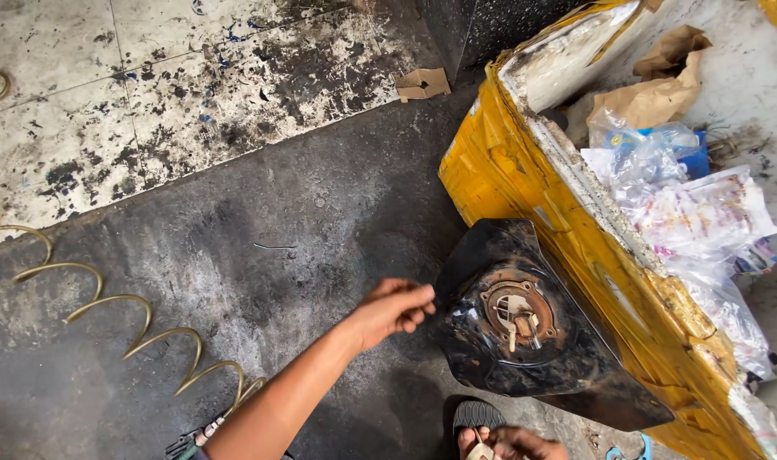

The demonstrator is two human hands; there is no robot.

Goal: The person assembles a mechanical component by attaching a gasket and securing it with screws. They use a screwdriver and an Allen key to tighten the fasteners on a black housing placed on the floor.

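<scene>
Our left hand (394, 308) pinches shut on the 9 o'clock edge of the black fuel tank (524, 328), steadying it as it leans on the yellow box (524, 183) | right hand (512, 445) at 6 o'clock, grip unclear | floor (260, 247): dark oily concrete, stained tiles toward 11 o'clock, coiled hose (107, 307) at 8 o'clock.

A black motorcycle fuel tank (524, 324) lies upside down on the dark floor, tilted against a yellow box to its right. Its rusty round fitting faces up, and its left edge is pinched at mid-height.
</scene>
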